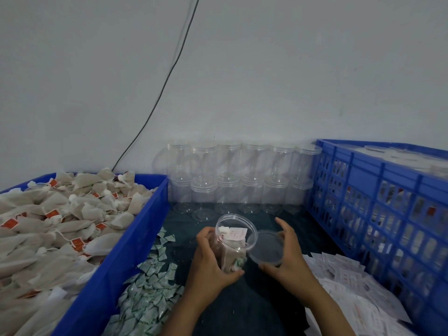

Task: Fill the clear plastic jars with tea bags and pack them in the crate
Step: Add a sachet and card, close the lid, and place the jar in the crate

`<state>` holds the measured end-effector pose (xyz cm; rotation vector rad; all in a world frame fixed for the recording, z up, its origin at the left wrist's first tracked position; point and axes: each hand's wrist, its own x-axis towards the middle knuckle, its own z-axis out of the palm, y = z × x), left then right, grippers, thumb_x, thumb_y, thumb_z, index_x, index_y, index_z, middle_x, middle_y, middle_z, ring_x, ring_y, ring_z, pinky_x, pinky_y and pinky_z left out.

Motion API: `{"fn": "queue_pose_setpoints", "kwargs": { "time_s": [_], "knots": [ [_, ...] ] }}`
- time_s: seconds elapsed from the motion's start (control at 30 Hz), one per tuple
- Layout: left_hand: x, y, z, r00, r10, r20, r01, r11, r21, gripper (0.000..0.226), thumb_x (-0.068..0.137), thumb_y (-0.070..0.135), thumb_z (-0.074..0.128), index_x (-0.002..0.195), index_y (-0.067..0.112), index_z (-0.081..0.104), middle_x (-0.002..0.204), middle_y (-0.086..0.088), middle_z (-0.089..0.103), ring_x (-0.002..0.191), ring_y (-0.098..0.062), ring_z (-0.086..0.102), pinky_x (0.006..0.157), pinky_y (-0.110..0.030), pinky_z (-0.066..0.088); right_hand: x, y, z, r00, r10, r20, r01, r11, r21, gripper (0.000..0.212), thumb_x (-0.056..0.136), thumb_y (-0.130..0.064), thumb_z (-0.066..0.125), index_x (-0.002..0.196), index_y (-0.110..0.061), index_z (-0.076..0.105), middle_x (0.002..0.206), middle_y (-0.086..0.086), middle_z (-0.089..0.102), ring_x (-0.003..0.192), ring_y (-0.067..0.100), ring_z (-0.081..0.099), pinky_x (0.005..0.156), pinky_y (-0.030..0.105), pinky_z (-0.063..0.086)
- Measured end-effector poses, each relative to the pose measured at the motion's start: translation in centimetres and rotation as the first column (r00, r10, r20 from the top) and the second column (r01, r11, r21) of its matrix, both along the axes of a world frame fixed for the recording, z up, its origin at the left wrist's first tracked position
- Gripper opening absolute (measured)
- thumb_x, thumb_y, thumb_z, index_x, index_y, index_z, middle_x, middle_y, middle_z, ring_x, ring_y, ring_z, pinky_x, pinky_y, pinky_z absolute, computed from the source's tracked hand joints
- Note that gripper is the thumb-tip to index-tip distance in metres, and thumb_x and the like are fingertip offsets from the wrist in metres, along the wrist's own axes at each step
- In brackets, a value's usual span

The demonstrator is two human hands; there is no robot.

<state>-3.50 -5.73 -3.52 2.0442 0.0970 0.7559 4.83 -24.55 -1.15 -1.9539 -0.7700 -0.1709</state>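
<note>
Head view: left hand (210, 259) grips filled jar (234, 241); right hand (288, 257) pinches lid (266, 247) beside mouth. Capping step; next needs lid centred, then into crate (378, 187).

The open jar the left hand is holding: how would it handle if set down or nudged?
The jar is probably light: thin clear plastic, tea bags inside. Being tall and round, it might tip, then roll. With the lid off, in the right hand, bags could spill.
</note>
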Motion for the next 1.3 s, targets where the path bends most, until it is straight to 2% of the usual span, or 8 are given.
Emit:
{"fn": "queue_pose_setpoints", "kwargs": {
  "time_s": [0.2,0.37,0.47,0.6,0.7,0.9,1.1,1.3],
  "knots": [
    [-0.2,-0.3,0.5,0.999,-0.038,0.037,0.037,0.999,0.034,0.105,0.056,0.028,0.088,0.116,0.066,0.011,0.131,0.018,0.040,0.117,0.003,0.049,0.089,-0.009,0.044,-1.3,0.5,1.2,0.995,0.096,0.004,-0.095,0.974,0.207,0.101,0.070,-0.025,0.085,0.137,-0.055,0.016,0.128,-0.020,0.038,0.122,-0.009,0.040,0.105,0.019,0.032],
    [-0.4,-0.4,0.7,0.994,-0.099,0.043,0.100,0.995,-0.008,0.100,0.056,0.027,0.087,0.124,0.060,0.021,0.132,0.015,0.044,0.117,0.002,0.052,0.089,-0.016,0.051,-2.4,1.1,2.5,0.968,0.242,-0.062,-0.186,0.864,0.467,0.072,0.079,-0.028,0.069,0.136,-0.041,0.028,0.127,-0.001,0.048,0.116,0.003,0.051,0.086,0.014,0.048],
    [-0.4,-0.9,0.8,0.989,-0.142,0.043,0.141,0.990,0.024,0.095,0.059,0.028,0.085,0.129,0.056,0.027,0.131,0.017,0.043,0.118,-0.007,0.052,0.087,-0.026,0.055,-3.4,1.9,2.8,0.975,0.220,0.010,-0.204,0.886,0.416,0.066,0.078,-0.048,0.063,0.137,-0.041,0.033,0.124,-0.012,0.048,0.116,0.001,0.050,0.086,0.015,0.048],
    [-0.6,-1.3,0.9,0.985,-0.153,0.075,0.143,0.983,0.117,0.092,0.064,0.029,0.079,0.129,0.066,0.024,0.124,0.037,0.032,0.116,-0.001,0.048,0.085,-0.016,0.050,-3.5,2.5,2.1,0.962,0.048,0.267,-0.089,0.985,0.145,0.059,0.085,-0.053,0.054,0.139,-0.041,0.036,0.131,-0.016,0.037,0.126,0.007,0.038,0.101,0.021,0.035],
    [-0.7,-1.4,0.7,0.982,-0.176,0.066,0.176,0.984,0.002,0.094,0.063,0.023,0.084,0.133,0.060,0.032,0.128,0.027,0.037,0.116,-0.005,0.052,0.085,-0.021,0.054,-3.0,2.6,1.9,0.952,0.018,0.305,-0.031,0.999,0.040,0.066,0.085,-0.049,0.061,0.144,-0.044,0.030,0.132,-0.018,0.031,0.127,0.002,0.033,0.100,0.016,0.030],
    [-0.4,-1.4,1.0,0.989,-0.143,0.044,0.149,0.901,-0.408,0.106,0.051,0.006,0.094,0.133,0.033,0.031,0.126,0.003,0.055,0.107,-0.007,0.062,0.089,-0.026,0.054,-2.8,2.9,2.3,0.994,-0.079,0.070,0.048,0.931,0.363,0.058,0.086,-0.020,0.069,0.131,-0.046,0.044,0.119,-0.009,0.042,0.109,-0.010,0.045,0.090,0.003,0.038],
    [-1.0,-1.9,2.9,0.896,-0.399,0.194,0.370,0.429,-0.824,0.094,0.060,0.043,0.086,0.137,0.021,0.038,0.125,-0.016,0.063,0.103,-0.034,0.067,0.073,-0.041,0.058,-3.6,3.4,3.1,0.995,0.012,-0.098,0.031,0.905,0.423,0.064,0.079,-0.053,0.055,0.140,-0.052,0.034,0.125,-0.023,0.039,0.106,-0.022,0.043,0.083,0.006,0.038],
    [-1.3,-1.8,3.3,0.947,-0.321,-0.011,0.160,0.499,-0.852,0.069,0.069,0.054,0.061,0.121,0.009,0.057,0.101,-0.018,0.071,0.071,-0.023,0.070,0.050,-0.030,0.052,-4.1,3.9,2.6,0.994,0.066,-0.083,-0.030,0.928,0.371,0.045,0.093,-0.064,0.029,0.136,-0.055,0.037,0.123,-0.016,0.042,0.107,-0.016,0.047,0.087,0.006,0.042]
  ]
}}
